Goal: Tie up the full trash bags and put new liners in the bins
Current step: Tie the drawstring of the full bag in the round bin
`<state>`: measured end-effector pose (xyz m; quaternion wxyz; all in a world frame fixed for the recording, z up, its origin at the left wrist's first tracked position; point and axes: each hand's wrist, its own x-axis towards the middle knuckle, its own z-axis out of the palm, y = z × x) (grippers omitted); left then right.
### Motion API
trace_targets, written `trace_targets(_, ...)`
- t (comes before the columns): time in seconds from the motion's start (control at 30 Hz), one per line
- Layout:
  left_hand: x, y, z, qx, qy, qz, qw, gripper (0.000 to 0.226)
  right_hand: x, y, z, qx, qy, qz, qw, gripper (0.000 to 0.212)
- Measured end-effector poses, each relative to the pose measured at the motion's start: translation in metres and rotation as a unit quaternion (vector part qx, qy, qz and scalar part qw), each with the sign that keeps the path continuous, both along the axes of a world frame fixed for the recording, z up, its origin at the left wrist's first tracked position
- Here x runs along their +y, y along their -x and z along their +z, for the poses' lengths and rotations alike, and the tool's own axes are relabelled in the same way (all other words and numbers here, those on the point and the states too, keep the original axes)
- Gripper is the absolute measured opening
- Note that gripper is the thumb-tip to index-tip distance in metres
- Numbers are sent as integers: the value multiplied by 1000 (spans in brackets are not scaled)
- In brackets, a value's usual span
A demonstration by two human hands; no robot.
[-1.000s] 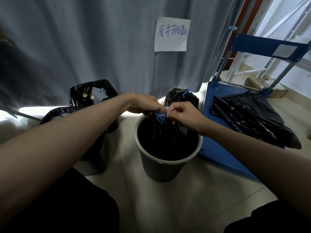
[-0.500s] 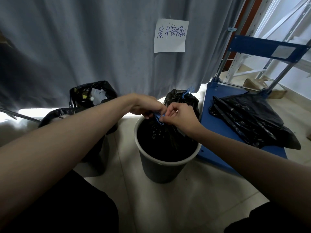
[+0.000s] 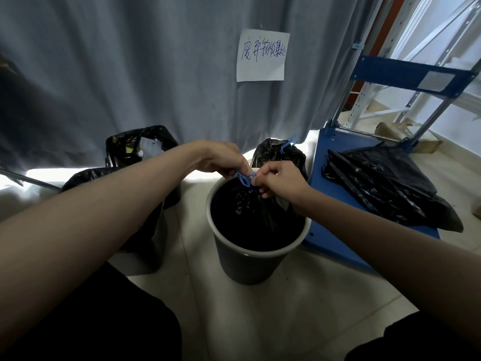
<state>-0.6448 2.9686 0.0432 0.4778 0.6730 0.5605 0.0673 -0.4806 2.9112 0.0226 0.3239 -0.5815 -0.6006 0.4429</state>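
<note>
Blue drawstring [image 3: 244,179] sits between your two hands above the far rim of the grey bin [image 3: 250,259], and both hands pinch it: your left hand [image 3: 221,158] comes in from the left with its fingertips curled down onto the string, and your right hand [image 3: 279,179] meets it from the right, thumb and fingers closed on the same blue loops. Below them the black trash bag [image 3: 250,220] is gathered to a neck at the string and still sits inside the bin, filling it. Just behind the bin, against the grey curtain [image 3: 130,74], stands a second black bag [image 3: 279,155] already cinched, with a blue tie [image 3: 287,143] sticking up from its top. To your left a black-lined bin [image 3: 145,204] stands on the floor with another open black bag [image 3: 138,144] behind it, pale rubbish showing in its mouth. To your right a blue platform cart [image 3: 335,204] carries a flat heap of black liners [image 3: 385,186]. On the curtain hangs a white paper note [image 3: 262,55] with handwriting. Your dark-clothed knees show at the bottom corners.
</note>
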Motion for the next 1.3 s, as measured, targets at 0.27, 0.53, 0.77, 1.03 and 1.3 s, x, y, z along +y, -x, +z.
trace_targets(0.27,1,-6,-5,163,-275,-13,947,15,4,-5,3,-75,26,75,994,22)
trace_targets(0.53,5,-15,-23,200,-398,-43,894,3,5,-5,-9,-215,-34,130,967,6)
trace_targets(0.77,8,-20,-33,190,-420,-17,887,5,8,-12,-1,-212,-37,156,964,10)
trace_targets(1.03,-1,-10,-16,275,-421,10,864,37,23,-37,-5,-221,-7,93,971,9)
trace_targets(1.3,-21,-27,-51,185,-251,-78,947,59,20,-29,-1,-76,38,71,994,9)
